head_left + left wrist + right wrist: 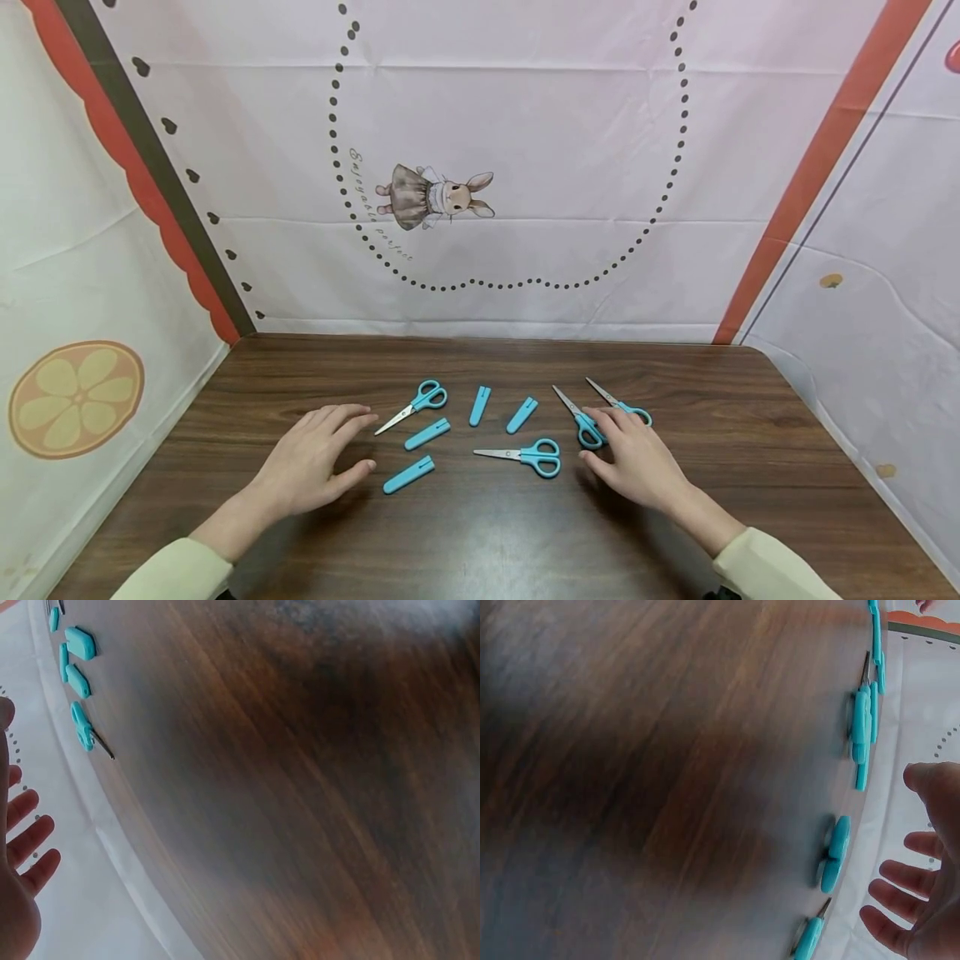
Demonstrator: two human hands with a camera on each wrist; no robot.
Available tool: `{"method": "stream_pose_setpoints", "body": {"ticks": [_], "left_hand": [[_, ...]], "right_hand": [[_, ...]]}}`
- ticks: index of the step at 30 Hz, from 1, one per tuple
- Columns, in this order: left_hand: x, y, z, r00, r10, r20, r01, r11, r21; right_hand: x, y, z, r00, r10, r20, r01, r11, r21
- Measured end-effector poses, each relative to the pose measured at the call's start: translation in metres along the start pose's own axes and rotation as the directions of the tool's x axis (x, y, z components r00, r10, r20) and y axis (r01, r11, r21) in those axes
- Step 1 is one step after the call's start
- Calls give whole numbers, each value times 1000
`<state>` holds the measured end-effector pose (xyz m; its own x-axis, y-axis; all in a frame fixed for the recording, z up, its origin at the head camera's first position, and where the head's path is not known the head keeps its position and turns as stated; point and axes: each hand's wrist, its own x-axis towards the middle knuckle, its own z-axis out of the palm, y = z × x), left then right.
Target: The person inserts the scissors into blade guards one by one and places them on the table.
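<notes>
My left hand (311,461) is at the left of the table, fingers spread and holding nothing. Just right of its fingertips lie blue-handled scissors (431,397), blades toward the hand, and two blue blade covers (427,434). My right hand (636,460) hovers low over two more scissors, one pair (589,435) under its fingertips and the other (639,412) behind them; whether it touches them I cannot tell. Between the hands lies another pair of scissors (541,457), blades pointing left. In the wrist views, the left hand (22,855) and right hand (930,877) both have relaxed fingers.
Two further blue covers (480,406) lie toward the back middle of the brown wooden table (480,542). A printed cloth (525,125) with a rabbit figure hangs behind the table's back edge, and cloth also flanks both sides.
</notes>
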<state>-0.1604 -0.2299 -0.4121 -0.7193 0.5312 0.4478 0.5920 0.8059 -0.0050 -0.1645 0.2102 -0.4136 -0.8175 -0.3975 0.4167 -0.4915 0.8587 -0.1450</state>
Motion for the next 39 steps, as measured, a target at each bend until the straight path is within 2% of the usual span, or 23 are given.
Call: {"method": "stream_pose_setpoints", "body": {"ticks": [5,10,19,25,39], "left_hand": [[0,2,1,1000,5,-19,-5,1000,-16],[0,7,2,1000,-7,-9,6,1000,-26],[-2,14,6,999,-34,40,37,998,-59],[-4,17,9,997,-30,73,34,998,-60],[-6,27,15,985,-58,164,72,994,-84]], "right_hand": [[1,-4,3,1000,4,19,-4,1000,-6],[2,-9,6,999,14,41,-14,1000,-2],[4,-18,10,998,38,58,-39,999,14],[6,-25,12,991,71,113,-76,996,40],[7,-38,20,984,68,166,-81,994,74]]}}
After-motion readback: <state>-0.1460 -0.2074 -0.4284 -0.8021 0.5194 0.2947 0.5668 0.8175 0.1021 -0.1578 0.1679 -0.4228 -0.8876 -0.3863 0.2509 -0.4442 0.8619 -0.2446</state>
